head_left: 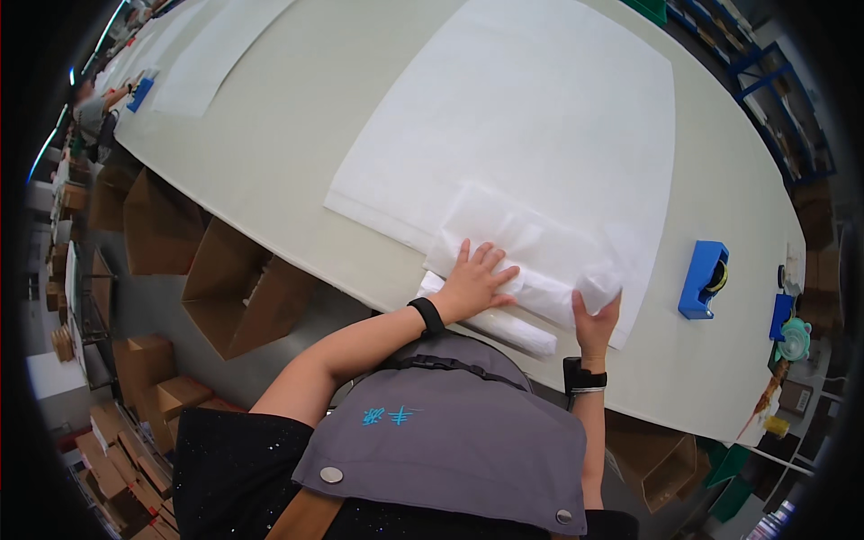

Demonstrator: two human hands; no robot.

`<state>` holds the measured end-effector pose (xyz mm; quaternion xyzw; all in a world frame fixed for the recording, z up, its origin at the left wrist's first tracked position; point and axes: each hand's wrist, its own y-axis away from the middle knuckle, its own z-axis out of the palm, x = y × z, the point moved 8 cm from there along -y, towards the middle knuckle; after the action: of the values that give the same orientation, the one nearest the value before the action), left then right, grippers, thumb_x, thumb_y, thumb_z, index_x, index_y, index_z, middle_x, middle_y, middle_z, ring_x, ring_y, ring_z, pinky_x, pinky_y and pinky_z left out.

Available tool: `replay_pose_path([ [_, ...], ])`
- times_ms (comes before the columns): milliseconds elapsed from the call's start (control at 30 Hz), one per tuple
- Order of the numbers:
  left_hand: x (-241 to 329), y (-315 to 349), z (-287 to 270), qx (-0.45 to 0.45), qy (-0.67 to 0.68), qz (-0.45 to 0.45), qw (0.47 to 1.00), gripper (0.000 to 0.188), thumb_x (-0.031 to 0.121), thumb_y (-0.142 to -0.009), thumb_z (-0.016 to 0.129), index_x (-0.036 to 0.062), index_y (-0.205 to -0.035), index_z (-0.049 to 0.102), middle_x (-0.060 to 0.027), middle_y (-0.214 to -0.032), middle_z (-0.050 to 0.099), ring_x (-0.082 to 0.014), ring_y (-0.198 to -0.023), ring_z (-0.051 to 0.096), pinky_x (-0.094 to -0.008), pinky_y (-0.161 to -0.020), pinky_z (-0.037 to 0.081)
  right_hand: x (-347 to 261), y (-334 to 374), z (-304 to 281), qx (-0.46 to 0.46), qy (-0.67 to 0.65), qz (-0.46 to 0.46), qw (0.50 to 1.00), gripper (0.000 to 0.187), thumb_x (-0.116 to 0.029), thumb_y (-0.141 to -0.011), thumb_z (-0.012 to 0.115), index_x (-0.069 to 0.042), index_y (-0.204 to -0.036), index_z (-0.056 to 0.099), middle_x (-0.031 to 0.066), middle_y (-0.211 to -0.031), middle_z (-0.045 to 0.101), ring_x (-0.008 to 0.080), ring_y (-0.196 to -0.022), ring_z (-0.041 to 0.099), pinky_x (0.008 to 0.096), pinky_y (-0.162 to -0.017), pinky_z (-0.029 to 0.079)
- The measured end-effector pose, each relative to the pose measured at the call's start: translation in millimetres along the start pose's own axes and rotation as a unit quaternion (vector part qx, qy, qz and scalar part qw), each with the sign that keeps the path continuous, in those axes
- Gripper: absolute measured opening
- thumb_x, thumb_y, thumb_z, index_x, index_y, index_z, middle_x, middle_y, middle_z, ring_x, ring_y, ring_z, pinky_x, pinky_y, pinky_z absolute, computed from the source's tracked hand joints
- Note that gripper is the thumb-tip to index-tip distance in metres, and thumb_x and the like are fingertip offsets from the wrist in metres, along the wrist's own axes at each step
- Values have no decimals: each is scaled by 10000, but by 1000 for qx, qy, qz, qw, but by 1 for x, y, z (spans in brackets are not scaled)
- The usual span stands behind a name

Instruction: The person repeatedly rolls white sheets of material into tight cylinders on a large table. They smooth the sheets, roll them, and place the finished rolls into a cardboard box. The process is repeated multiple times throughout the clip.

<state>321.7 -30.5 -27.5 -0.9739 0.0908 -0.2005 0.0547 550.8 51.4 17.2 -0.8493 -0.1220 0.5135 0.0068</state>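
A large white sheet [540, 108], thin like paper or film, lies flat over the table in front of me. At its near edge rests a crumpled white translucent bundle [551, 292], wrapped or partly rolled; its contents cannot be made out. My left hand [475, 284] presses flat on the left part of this bundle, fingers spread. At the bundle's right end, my right hand [594, 326] grips the bunched-up material between thumb and fingers. Nearer to me, along the table edge, sits a separate white roll [517, 331], partly covered by my left hand and forearm.
A blue tape dispenser [700, 279] stands right of the sheet. The pale table [297, 171] curves around me, with open cardboard boxes [238, 288] below its left edge. More white sheets [216, 54] lie far left, near another person [93, 112]. Blue shelving [774, 99] stands far right.
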Motion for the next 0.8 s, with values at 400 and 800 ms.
replay_pose_path([
  [400, -15, -2, 13, -74, 122, -15, 990, 770, 581, -782, 763, 11, -1287, 642, -224, -1380, 540, -422, -1417, 344, -514, -1217, 229, -45, 4, 104, -241, 186, -187, 934, 841, 32, -666, 760, -100, -1442, 462, 149, -1274, 618, 356, -1155, 584, 449, -1012, 446],
  [800, -8, -8, -15, -14, -2, 0, 1000, 613, 514, -721, 804, 5, -1056, 743, -197, -1283, 576, -359, -1327, 437, -595, -1154, 278, -52, -3, 92, -167, 101, -156, 968, 653, -24, -763, 661, -72, -1394, 502, 163, -1299, 588, 355, -1211, 537, 455, -1054, 397],
])
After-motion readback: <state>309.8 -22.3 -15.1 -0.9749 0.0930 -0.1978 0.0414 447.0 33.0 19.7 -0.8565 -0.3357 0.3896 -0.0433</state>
